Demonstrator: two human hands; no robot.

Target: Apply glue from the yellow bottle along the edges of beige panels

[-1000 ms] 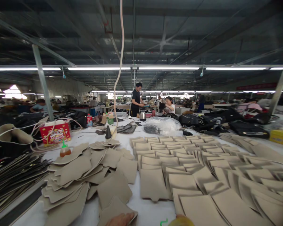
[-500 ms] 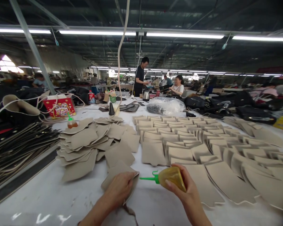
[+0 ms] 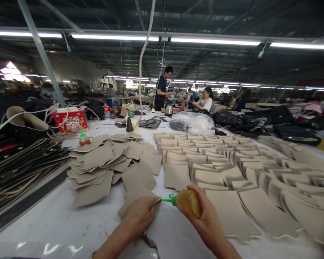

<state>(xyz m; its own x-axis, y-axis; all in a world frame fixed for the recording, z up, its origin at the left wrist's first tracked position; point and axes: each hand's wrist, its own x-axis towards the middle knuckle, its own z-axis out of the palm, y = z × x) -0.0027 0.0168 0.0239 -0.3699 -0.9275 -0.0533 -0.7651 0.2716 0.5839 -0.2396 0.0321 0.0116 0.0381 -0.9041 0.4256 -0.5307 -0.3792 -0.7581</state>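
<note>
My right hand is wrapped round a soft squeeze bottle of amber liquid, held on its side. Its green nozzle points left, and the tip meets the right corner of a beige sheet piece. My left hand grips that piece near this corner, fingers over the top; the thumb is hidden. Just behind lies a loose heap of similar beige pieces. To the right, many more beige pieces stand overlapped in rows.
A second green-capped bottle stands behind the heap, near a red box. Dark strips are piled at the left. Farther back are a black cone, a clear plastic bag, a hanging cable and two people.
The bottle has moved left in my right hand, bringing the nozzle tip to the beige piece's corner. My left hand keeps its grip. The whole view has shifted slightly.
</note>
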